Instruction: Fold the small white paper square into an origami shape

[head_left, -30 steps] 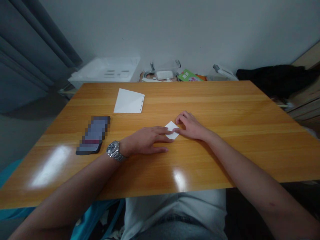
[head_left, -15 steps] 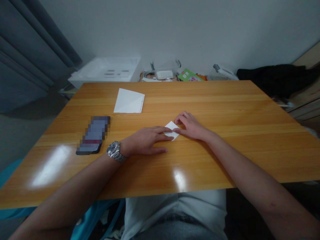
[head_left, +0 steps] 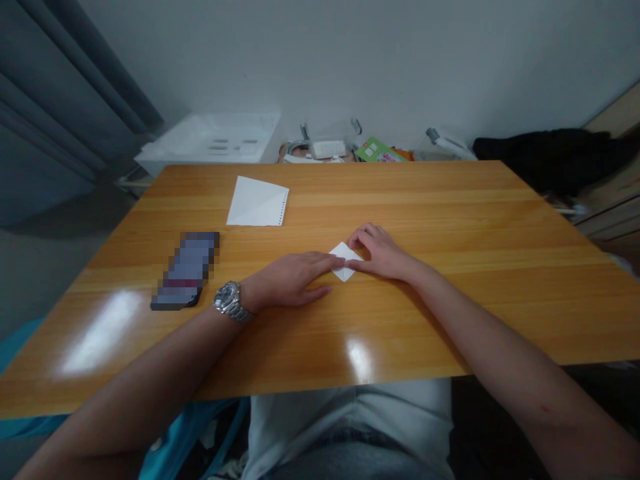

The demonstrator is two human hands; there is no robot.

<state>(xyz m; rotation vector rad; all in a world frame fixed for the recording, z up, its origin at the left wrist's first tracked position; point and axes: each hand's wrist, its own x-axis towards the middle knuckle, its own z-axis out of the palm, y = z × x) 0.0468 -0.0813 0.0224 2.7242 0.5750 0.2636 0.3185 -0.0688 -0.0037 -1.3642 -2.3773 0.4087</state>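
A small folded piece of white paper (head_left: pixel 343 253) lies near the middle of the wooden table (head_left: pixel 450 220). My left hand (head_left: pixel 293 280), with a silver watch (head_left: pixel 227 301) on its wrist, lies flat with its fingers stretched out onto the paper's left edge. My right hand (head_left: pixel 383 255) rests on the paper's right side, fingers curled and its thumb and fingertips pressing the paper down. Both hands cover part of the paper.
A larger white sheet (head_left: pixel 257 201) with a perforated edge lies at the back left of the table. A dark phone (head_left: pixel 187 270) lies to the left of my left hand. Behind the table are a white box (head_left: pixel 210 140), small clutter and dark cloth (head_left: pixel 545 153).
My left hand's fingers have slid a little to the right along the paper, and the paper has turned slightly into a diamond shape. My right hand has hardly moved.
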